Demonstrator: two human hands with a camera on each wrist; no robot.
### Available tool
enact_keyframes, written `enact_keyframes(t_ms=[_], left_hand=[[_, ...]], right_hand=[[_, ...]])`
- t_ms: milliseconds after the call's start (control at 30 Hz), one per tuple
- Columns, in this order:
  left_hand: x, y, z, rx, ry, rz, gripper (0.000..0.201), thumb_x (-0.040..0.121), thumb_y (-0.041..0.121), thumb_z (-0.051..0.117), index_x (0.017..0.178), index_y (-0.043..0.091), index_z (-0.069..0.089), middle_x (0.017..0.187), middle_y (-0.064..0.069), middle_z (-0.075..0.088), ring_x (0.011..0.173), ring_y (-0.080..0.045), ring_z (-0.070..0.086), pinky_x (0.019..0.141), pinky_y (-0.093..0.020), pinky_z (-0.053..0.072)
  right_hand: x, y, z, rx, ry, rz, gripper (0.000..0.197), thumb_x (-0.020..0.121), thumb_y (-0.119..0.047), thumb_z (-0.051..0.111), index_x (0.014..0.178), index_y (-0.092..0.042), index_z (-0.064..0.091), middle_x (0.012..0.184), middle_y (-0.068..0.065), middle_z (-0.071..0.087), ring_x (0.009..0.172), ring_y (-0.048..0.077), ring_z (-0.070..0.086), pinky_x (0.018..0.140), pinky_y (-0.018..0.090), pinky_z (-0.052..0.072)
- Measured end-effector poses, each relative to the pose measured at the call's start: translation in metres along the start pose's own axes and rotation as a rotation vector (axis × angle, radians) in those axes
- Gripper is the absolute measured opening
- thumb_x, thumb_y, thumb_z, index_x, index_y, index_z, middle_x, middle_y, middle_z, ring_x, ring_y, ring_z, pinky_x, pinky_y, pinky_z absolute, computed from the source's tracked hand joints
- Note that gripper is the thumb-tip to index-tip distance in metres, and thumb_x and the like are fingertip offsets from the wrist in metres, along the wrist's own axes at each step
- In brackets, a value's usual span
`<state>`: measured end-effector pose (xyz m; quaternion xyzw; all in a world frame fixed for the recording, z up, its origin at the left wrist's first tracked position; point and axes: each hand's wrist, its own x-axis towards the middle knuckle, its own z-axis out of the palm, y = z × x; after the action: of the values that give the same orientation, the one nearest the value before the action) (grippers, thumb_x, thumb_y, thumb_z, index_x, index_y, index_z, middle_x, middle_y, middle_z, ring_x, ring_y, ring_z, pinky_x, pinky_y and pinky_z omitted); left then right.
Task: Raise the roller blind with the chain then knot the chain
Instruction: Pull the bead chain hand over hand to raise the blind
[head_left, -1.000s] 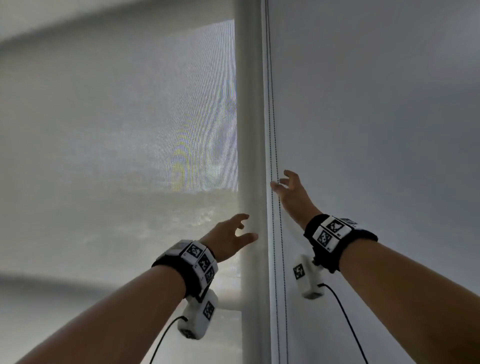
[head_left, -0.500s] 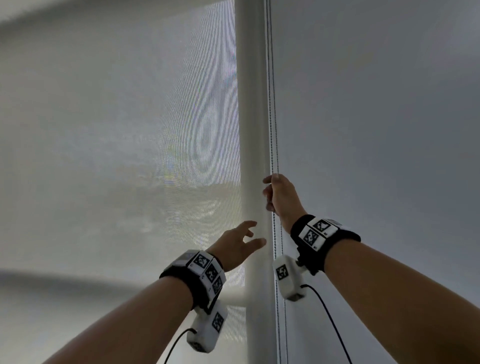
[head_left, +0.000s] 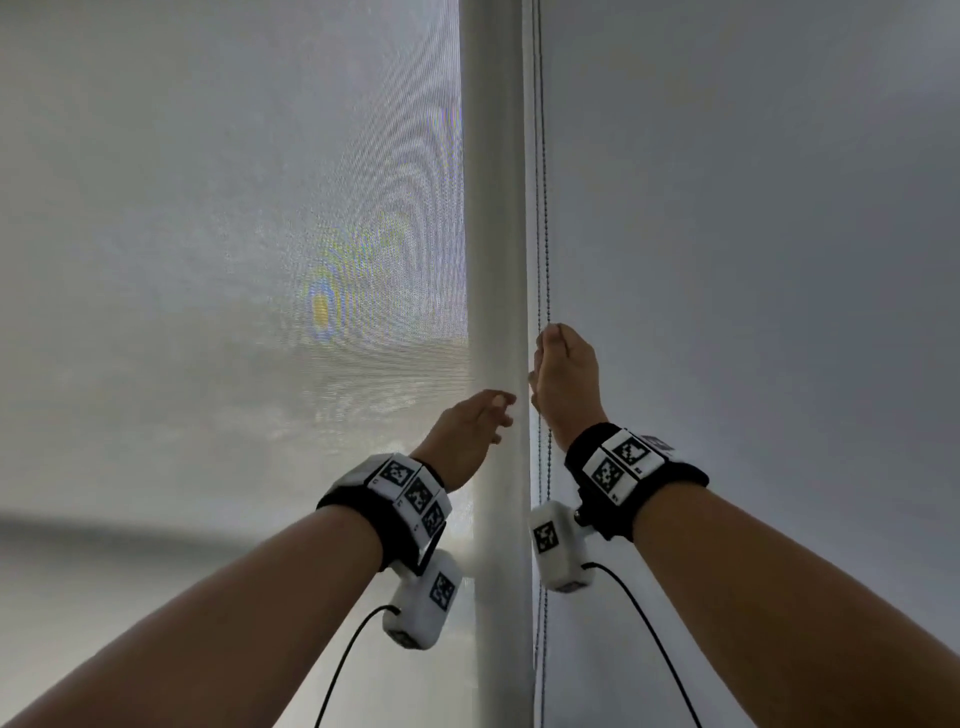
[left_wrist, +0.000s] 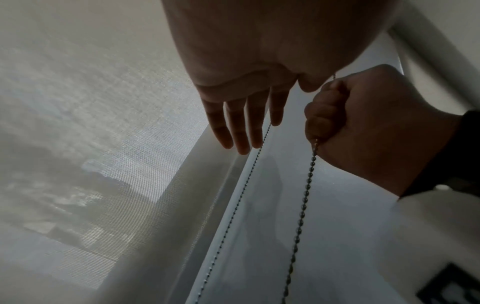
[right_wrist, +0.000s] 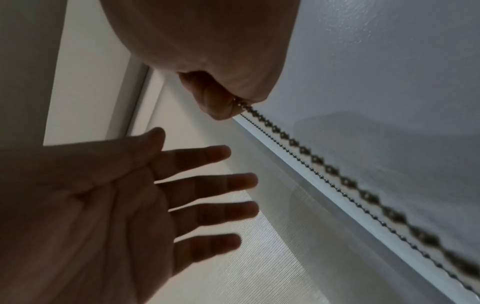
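A beaded metal chain hangs in two strands along the left edge of the pale grey roller blind. My right hand grips the nearer strand in a fist; the chain runs out below the fist, and likewise the chain in the right wrist view. The other strand hangs free beside it. My left hand is open, fingers spread, in front of the white frame post, just left of the right hand and holding nothing. Its fingers show straight in the right wrist view.
A white vertical window post stands between the grey blind and a sheer mesh blind on the left. Both blinds hang fully down over the view. Cables trail from both wrist cameras.
My right hand went from open fingers at the chain to a fist gripping it, then moved down slightly. My left hand drifted right and up towards the post, staying open.
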<state>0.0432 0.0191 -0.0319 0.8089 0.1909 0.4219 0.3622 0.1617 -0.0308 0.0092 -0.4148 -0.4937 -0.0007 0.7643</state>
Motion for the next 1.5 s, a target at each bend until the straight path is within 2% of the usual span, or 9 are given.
enact_keyframes(t_ms=[200,367,500,667,867,1100,1200,1333,1500], left_hand=[[-0.005,0.022,0.012,-0.041,0.058,0.050,0.040,0.097,0.036,0.030,0.098,0.019,0.066,0.092,-0.007,0.070,0.080,-0.019,0.063,0.073,-0.034,0.047],[-0.008,0.047,0.021,-0.162,0.053,0.040,0.045,0.099,0.036,0.029,0.100,0.010,0.066,0.085,-0.007,0.070,0.075,-0.017,0.065,0.073,-0.034,0.052],[-0.004,0.071,0.031,-0.363,0.024,-0.040,0.051,0.099,0.036,0.027,0.106,0.000,0.062,0.085,-0.015,0.068,0.073,-0.025,0.065,0.068,-0.032,0.053],[0.001,0.092,0.045,-0.585,-0.008,-0.122,0.052,0.099,0.041,0.025,0.093,0.004,0.061,0.081,-0.017,0.068,0.074,-0.028,0.065,0.068,-0.033,0.051],[0.001,0.097,0.063,-0.697,0.039,-0.175,0.047,0.098,0.038,0.030,0.082,0.007,0.062,0.064,-0.008,0.064,0.059,-0.022,0.060,0.061,-0.031,0.048],[-0.009,0.091,0.085,-0.760,0.153,-0.174,0.041,0.097,0.037,0.034,0.061,0.019,0.043,0.038,0.009,0.029,0.030,-0.007,0.020,0.036,-0.013,0.016],[-0.010,0.091,0.089,-0.724,0.196,-0.129,0.040,0.097,0.037,0.037,0.061,0.019,0.043,0.042,0.008,0.030,0.032,-0.007,0.020,0.038,-0.016,0.014],[-0.009,0.088,0.088,-0.706,0.210,-0.108,0.039,0.096,0.036,0.040,0.061,0.019,0.043,0.043,0.008,0.030,0.033,-0.007,0.019,0.038,-0.016,0.013],[-0.012,0.084,0.082,-0.695,0.214,-0.106,0.039,0.096,0.035,0.040,0.061,0.019,0.044,0.041,0.009,0.030,0.032,-0.007,0.018,0.037,-0.015,0.014]], right_hand=[[-0.029,0.002,-0.005,0.049,-0.025,0.004,0.033,0.094,-0.028,0.036,0.062,-0.020,0.037,0.057,-0.004,0.034,0.054,0.016,0.032,0.059,0.035,0.035],[-0.059,0.015,-0.020,0.060,-0.064,0.030,0.038,0.099,-0.028,0.036,0.064,-0.031,0.052,0.057,-0.015,0.051,0.052,0.005,0.046,0.050,0.022,0.036],[-0.084,0.022,-0.031,0.060,-0.063,0.115,0.040,0.099,-0.029,0.037,0.062,-0.032,0.052,0.050,-0.017,0.043,0.047,0.003,0.036,0.050,0.024,0.033],[-0.125,0.038,-0.046,0.018,-0.033,0.116,0.036,0.099,-0.015,0.038,0.064,-0.019,0.033,0.059,-0.002,0.033,0.055,0.010,0.032,0.057,0.031,0.030],[-0.167,0.080,-0.064,-0.003,-0.056,0.227,0.025,0.097,-0.015,0.043,0.084,0.005,0.047,0.072,0.027,0.050,0.067,0.024,0.047,0.058,0.051,0.046],[-0.183,0.052,-0.082,0.035,-0.159,0.348,0.025,0.082,-0.005,0.051,0.064,-0.020,0.040,0.042,-0.012,0.056,0.042,-0.002,0.050,0.057,0.023,0.039],[-0.184,0.049,-0.089,0.054,-0.241,0.367,0.046,0.090,0.013,0.050,0.080,-0.031,0.044,0.063,-0.010,0.062,0.060,-0.013,0.060,0.058,0.005,0.045],[-0.163,0.054,-0.095,0.071,-0.161,0.287,0.011,0.079,-0.018,0.056,0.068,-0.019,0.057,0.066,-0.002,0.054,0.061,0.016,0.051,0.060,0.032,0.043],[-0.135,0.039,-0.106,-0.018,-0.159,0.163,0.029,0.094,-0.028,0.041,0.094,-0.012,0.065,0.079,0.015,0.065,0.074,0.027,0.061,0.073,0.043,0.051]])
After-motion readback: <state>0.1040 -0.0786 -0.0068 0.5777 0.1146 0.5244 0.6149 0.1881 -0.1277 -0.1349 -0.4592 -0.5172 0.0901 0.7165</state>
